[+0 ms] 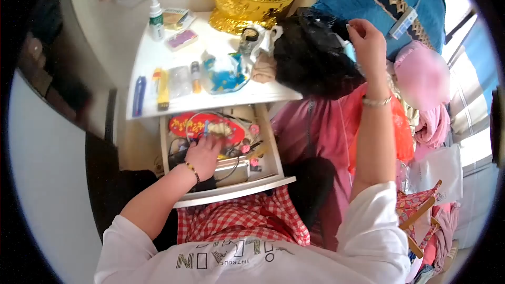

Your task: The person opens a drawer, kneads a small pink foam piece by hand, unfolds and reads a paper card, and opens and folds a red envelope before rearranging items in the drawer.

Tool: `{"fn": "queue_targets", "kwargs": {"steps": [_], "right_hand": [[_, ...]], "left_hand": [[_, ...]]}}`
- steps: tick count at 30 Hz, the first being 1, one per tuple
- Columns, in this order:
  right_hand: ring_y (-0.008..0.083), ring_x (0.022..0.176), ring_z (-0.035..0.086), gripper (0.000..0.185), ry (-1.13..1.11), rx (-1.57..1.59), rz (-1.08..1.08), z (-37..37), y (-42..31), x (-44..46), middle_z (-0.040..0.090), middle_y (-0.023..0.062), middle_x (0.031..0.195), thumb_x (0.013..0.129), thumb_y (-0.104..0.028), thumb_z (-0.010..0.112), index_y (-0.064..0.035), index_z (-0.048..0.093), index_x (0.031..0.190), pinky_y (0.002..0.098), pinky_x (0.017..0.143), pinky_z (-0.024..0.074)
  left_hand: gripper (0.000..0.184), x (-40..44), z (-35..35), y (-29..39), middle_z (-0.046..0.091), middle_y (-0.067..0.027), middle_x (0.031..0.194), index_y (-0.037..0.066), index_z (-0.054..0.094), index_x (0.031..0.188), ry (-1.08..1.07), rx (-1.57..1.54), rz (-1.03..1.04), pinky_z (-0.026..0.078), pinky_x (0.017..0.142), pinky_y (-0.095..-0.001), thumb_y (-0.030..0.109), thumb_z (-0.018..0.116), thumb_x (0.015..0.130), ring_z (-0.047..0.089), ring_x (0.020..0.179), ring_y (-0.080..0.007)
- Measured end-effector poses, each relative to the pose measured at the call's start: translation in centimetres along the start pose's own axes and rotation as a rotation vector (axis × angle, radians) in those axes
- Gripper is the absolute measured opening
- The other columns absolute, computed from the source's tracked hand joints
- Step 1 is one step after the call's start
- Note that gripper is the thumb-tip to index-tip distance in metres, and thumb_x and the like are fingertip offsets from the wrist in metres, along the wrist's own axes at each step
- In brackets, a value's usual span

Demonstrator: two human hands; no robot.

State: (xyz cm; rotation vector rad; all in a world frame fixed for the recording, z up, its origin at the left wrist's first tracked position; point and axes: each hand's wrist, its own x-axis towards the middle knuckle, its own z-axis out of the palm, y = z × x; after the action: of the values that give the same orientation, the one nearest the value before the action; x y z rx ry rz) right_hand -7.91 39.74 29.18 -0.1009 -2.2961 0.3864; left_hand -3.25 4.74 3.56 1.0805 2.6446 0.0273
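My left hand (205, 155) reaches into the open drawer (276, 160), fingers stretched out over the jumbled contents. Near its fingertips lies a red item with a yellow pattern (181, 123); dark cables and several small pink pieces (245, 148) are around it. Raised at the right edge of a black plastic bag (310, 55), my right hand (368, 44) has thumb and fingers pinched together. What they hold, if anything, is too small to make out. Something pale blue (349, 50) shows between the bag and this hand.
On the white tabletop (215, 102) stand a spray bottle (156, 20), a gold ingot-shaped container (239, 2), a blue-and-yellow plastic packet (223, 72) and small boxes. A power strip (404, 23) lies on blue fabric. Pink cloths and a wooden-legged stool (418, 221) are at right.
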Motion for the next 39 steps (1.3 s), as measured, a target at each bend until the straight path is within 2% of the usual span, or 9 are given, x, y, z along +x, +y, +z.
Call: {"fn": "queue_targets", "kwargs": {"steps": [7, 11, 19, 24, 31, 32, 36, 38, 39], "right_hand": [[0.024, 0.076, 0.062, 0.011, 0.212, 0.146, -0.1, 0.7, -8.5, -6.9, 0.063, 0.0148, 0.087, 0.081, -0.007, 0.06, -0.0016, 0.063, 0.09, 0.0285, 0.068, 0.0488], [0.0265, 0.086, 0.062, 0.017, -0.628, 0.444, -0.15, 9.3, -11.8, -18.3, 0.063, 0.0164, 0.092, 0.081, -0.009, 0.061, 0.0007, 0.061, 0.095, 0.0325, 0.073, 0.0486], [0.0407, 0.09, 0.054, 0.039, -0.757, 0.354, -0.064, 24.6, -9.2, -23.6, 0.059, 0.0262, 0.093, 0.083, -0.028, 0.058, 0.0087, 0.058, 0.096, 0.0428, 0.081, 0.0438], [0.0382, 0.105, 0.049, 0.043, -0.855, 0.396, -0.217, 24.3, -8.6, -25.3, 0.055, 0.0238, 0.112, 0.08, -0.02, 0.059, 0.0057, 0.053, 0.114, 0.04, 0.094, 0.0387], [0.0377, 0.112, 0.046, 0.049, -0.974, 0.49, -0.32, 20.7, -8.1, -24.9, 0.051, 0.0233, 0.12, 0.08, -0.019, 0.059, 0.0053, 0.048, 0.12, 0.0394, 0.096, 0.0384], [0.0373, 0.113, 0.045, 0.049, -0.994, 0.455, -0.317, 20.5, -8.1, -24.9, 0.05, 0.0229, 0.121, 0.081, -0.021, 0.058, 0.0052, 0.047, 0.121, 0.0389, 0.096, 0.0386], [0.0357, 0.106, 0.051, 0.041, -0.933, 0.582, -0.328, 20.8, -7.5, -24.5, 0.053, 0.0233, 0.115, 0.084, -0.018, 0.056, 0.0011, 0.05, 0.12, 0.0389, 0.091, 0.0415], [0.0337, 0.098, 0.057, 0.037, -1.273, 0.76, 0.213, 20.4, -7.5, -22.2, 0.06, 0.0215, 0.105, 0.085, -0.019, 0.054, -0.0005, 0.054, 0.117, 0.0362, 0.088, 0.0437], [0.0315, 0.083, 0.062, 0.033, -0.981, 0.818, -0.063, 23.5, -5.0, -23.4, 0.064, 0.0191, 0.095, 0.085, -0.016, 0.051, -0.0031, 0.057, 0.115, 0.0356, 0.077, 0.0478]], "left_hand": [[0.057, -0.2, 0.3, -0.3, 0.042, -0.0191, 0.129, 0.003, 0.038, 0.13, 0.073, -0.013, 0.03, 0.035, 0.095, -0.041, 0.024, 0.057, 0.08, 0.041, 0.116, -0.0309], [0.056, -0.1, 0.0, -0.1, 0.045, -0.0179, 0.125, 0.002, 0.041, 0.127, 0.05, 0.014, 0.032, 0.036, 0.094, -0.0403, 0.021, 0.057, 0.078, 0.044, 0.111, -0.0296], [0.05, -0.6, -0.4, 0.8, 0.052, -0.0197, 0.111, -0.002, 0.045, 0.122, 0.013, -0.047, 0.069, 0.047, 0.081, -0.0368, 0.018, 0.055, 0.078, 0.052, 0.1, -0.0311], [0.014, -0.1, -3.1, 0.1, 0.06, -0.0088, 0.075, 0.008, 0.059, 0.086, 0.239, -0.219, -0.098, 0.048, 0.066, -0.0359, 0.019, 0.057, 0.078, 0.059, 0.073, -0.024], [0.041, 1.5, -0.3, -1.8, 0.053, -0.0124, 0.117, 0.013, 0.049, 0.121, 0.615, 0.003, -0.106, 0.039, 0.088, -0.049, 0.035, 0.048, 0.087, 0.048, 0.11, -0.0321], [0.05, 1.5, -0.3, -1.8, 0.049, -0.0133, 0.125, 0.016, 0.042, 0.13, 0.29, -0.147, -0.215, 0.03, 0.096, -0.0547, 0.044, 0.041, 0.089, 0.045, 0.115, -0.0341], [0.054, 1.3, -1.8, -2.0, 0.051, -0.014, 0.124, 0.014, 0.044, 0.129, 0.11, -0.211, -0.247, 0.03, 0.096, -0.0522, 0.05, 0.038, 0.089, 0.046, 0.115, -0.0327], [0.058, 1.3, -2.3, -1.9, 0.053, -0.0152, 0.121, 0.01, 0.045, 0.127, 0.004, -0.116, -0.236, 0.033, 0.094, -0.049, 0.052, 0.037, 0.088, 0.047, 0.113, -0.0321], [0.058, 1.2, -2.1, -1.8, 0.053, -0.0152, 0.121, 0.01, 0.045, 0.127, 0.002, -0.12, -0.239, 0.033, 0.094, -0.049, 0.052, 0.037, 0.088, 0.047, 0.113, -0.0321]]}}
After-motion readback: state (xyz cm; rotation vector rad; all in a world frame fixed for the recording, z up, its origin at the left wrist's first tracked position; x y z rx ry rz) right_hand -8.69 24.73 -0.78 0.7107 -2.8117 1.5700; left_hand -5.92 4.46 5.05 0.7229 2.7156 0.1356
